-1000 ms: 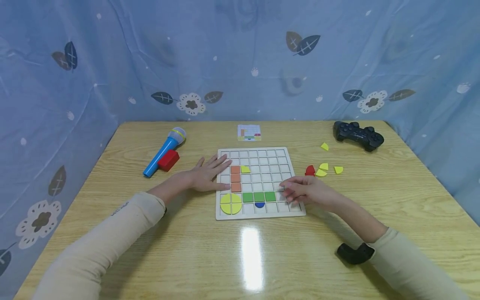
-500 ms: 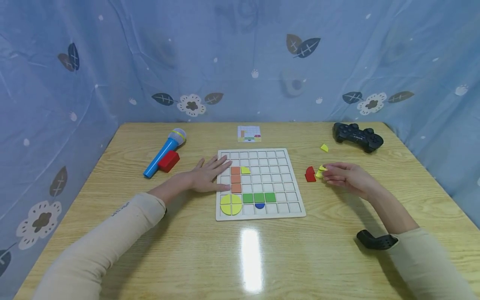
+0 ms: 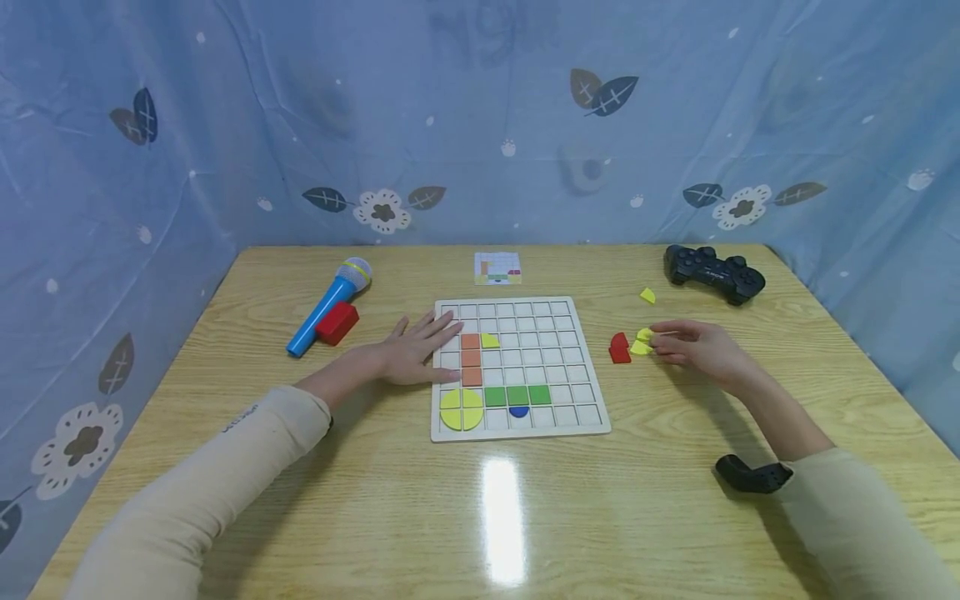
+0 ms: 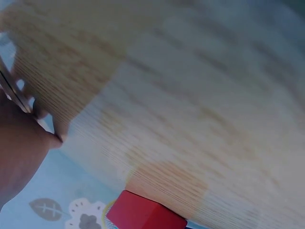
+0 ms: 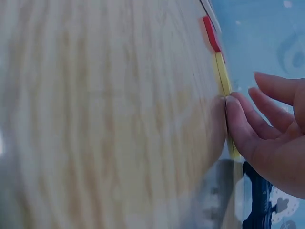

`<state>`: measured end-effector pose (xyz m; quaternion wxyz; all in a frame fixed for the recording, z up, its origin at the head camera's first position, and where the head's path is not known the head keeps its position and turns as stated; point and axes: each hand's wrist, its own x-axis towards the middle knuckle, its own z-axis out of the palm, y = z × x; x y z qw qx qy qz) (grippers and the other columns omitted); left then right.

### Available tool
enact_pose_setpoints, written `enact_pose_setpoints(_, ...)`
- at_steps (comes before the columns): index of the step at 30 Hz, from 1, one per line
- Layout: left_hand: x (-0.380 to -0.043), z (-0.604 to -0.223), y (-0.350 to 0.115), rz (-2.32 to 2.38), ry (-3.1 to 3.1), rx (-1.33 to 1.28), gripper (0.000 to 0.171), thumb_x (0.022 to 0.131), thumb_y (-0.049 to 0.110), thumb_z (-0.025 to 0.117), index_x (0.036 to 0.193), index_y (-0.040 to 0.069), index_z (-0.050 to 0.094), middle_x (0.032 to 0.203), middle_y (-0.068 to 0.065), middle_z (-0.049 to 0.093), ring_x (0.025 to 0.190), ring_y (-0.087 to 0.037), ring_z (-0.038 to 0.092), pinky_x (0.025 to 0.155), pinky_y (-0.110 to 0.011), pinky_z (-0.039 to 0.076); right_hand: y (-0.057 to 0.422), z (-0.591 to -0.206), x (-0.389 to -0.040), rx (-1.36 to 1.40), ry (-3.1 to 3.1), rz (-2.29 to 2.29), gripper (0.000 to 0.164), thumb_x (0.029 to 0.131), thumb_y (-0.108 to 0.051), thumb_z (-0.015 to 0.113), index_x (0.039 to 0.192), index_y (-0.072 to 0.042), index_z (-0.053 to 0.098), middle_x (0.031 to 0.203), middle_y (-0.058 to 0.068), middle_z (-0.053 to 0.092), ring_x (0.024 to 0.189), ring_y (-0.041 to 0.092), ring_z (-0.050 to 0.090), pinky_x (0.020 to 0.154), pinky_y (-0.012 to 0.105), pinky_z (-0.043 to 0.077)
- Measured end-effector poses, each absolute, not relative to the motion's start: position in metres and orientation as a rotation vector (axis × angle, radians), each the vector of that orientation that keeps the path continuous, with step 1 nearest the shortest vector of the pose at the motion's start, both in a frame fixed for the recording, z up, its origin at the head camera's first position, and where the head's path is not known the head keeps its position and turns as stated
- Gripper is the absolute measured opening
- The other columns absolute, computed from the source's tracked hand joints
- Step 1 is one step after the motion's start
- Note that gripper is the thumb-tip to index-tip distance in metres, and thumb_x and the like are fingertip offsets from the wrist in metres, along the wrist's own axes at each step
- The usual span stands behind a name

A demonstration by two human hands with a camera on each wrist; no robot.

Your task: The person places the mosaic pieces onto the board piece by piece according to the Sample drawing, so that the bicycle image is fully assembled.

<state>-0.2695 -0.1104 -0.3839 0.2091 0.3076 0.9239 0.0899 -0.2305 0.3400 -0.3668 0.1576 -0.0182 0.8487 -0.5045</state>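
My left hand (image 3: 415,352) lies with fingers spread on the left side of a white grid board (image 3: 540,306). Set in the board are orange square tiles (image 3: 471,357), a yellow quarter-circle tile (image 3: 489,341), a yellow circle of quarter tiles (image 3: 462,409), a row of green square tiles (image 3: 517,396) and a blue half-circle tile (image 3: 519,412). Right of the board, my right hand (image 3: 701,350) has its thumb and index fingertips close together at the edge of loose yellow quarter-circle tiles (image 3: 641,347). I cannot tell whether it pinches one. Red tiles (image 3: 619,348) lie beside them.
A blue toy microphone (image 3: 322,315) and a red block (image 3: 337,322) lie on the left. Behind the board is a small pattern card (image 3: 497,268). A black game controller (image 3: 715,273) sits at the back right, near another yellow tile (image 3: 648,295).
My right hand has moved from over the board's right side to the loose yellow tiles, and has barely shifted in the last half second. The left hand stays in place.
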Motion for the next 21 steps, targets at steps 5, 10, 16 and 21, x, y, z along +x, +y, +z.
enact_pose_setpoints(5, -0.269, -0.383, -0.111, 0.257, 2.568, 0.862, 0.089, 0.089, 0.068, 0.043, 0.155, 0.025, 0.000, 0.159, 0.000, -0.010, 0.143, -0.026, -0.013, 0.109, -0.056, -0.009, 0.330, -0.368, -0.234, -0.185, 2.622, -1.206, 0.044, 0.096, -0.014, 0.059, 0.133, 0.007, 0.048, 0.115, 0.022, 0.058, 0.085, 0.015, 0.061, 0.068, 0.026, 0.052)
enact_pose_setpoints(10, -0.270, -0.383, -0.111, 0.266, 2.565, 0.853, 0.089, 0.089, 0.068, 0.043, 0.154, 0.026, 0.000, 0.159, 0.001, -0.011, 0.143, -0.025, -0.014, 0.109, -0.055, -0.009, 0.325, -0.369, -0.238, -0.410, 2.743, -1.054, 0.041, 0.088, -0.003, 0.067, 0.126, 0.007, 0.054, 0.111, 0.023, 0.060, 0.093, 0.031, 0.062, 0.065, 0.026, 0.051)
enact_pose_setpoints(16, -0.270, -0.384, -0.111, 0.264, 2.564, 0.858, 0.090, 0.088, 0.069, 0.043, 0.154, 0.026, 0.000, 0.159, 0.001, -0.010, 0.143, -0.026, -0.014, 0.109, -0.056, -0.009, 0.321, -0.368, -0.242, -0.575, 2.742, -0.977, 0.039, 0.084, 0.003, 0.070, 0.121, 0.005, 0.059, 0.115, 0.021, 0.060, 0.093, 0.031, 0.059, 0.068, 0.027, 0.050)
enact_pose_setpoints(21, -0.270, -0.383, -0.111, 0.258, 2.560, 0.844, 0.090, 0.088, 0.069, 0.043, 0.154, 0.027, -0.001, 0.159, 0.002, -0.012, 0.142, -0.025, -0.015, 0.109, -0.055, -0.010, 0.318, -0.368, -0.244, -0.614, 2.741, -0.941, 0.040, 0.084, 0.004, 0.069, 0.123, 0.004, 0.058, 0.113, 0.019, 0.060, 0.096, 0.031, 0.059, 0.075, 0.034, 0.050)
